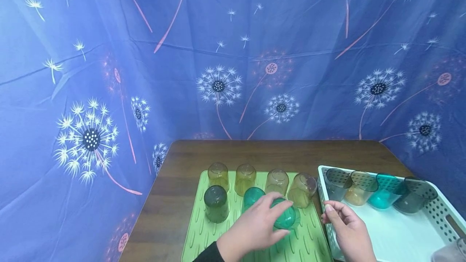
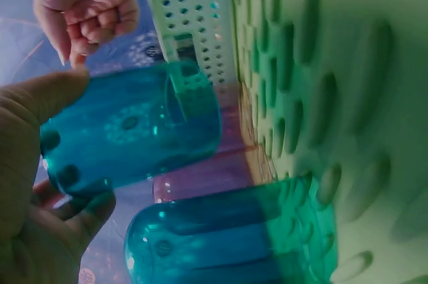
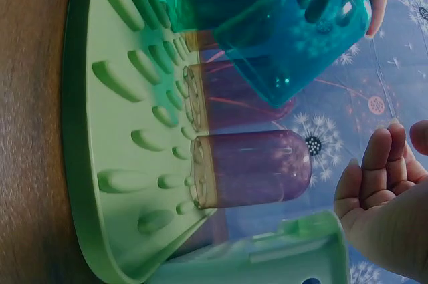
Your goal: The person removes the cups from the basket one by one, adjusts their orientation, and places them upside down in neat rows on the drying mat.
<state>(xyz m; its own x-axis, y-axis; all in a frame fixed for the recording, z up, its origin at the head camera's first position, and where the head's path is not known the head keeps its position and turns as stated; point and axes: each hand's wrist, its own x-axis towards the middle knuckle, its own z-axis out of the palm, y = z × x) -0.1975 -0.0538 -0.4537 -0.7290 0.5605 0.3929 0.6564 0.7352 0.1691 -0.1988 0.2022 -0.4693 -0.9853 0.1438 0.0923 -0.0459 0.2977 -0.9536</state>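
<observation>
My left hand (image 1: 253, 227) grips a teal plastic cup (image 1: 285, 214) by its closed end, thumb on one side and fingers on the other. In the right wrist view the teal cup (image 3: 287, 43) is held tilted, its rim away from the green drying mat (image 3: 114, 137). Beside it, a second teal cup (image 1: 253, 196) stands upside down on the mat. My right hand (image 1: 347, 227) hovers by the near-left rim of the white basket (image 1: 389, 233). Its fingers are loosely bent, the thumb close to the fingertips, with nothing in them.
Upside down on the mat stand a dark grey cup (image 1: 216, 203) at the left and several amber cups (image 1: 245, 179) along the back. Inside the basket, a grey cup (image 1: 336, 185), an orange cup (image 1: 358, 189) and others line the far side. A clear cup (image 1: 449, 252) sits at its near right.
</observation>
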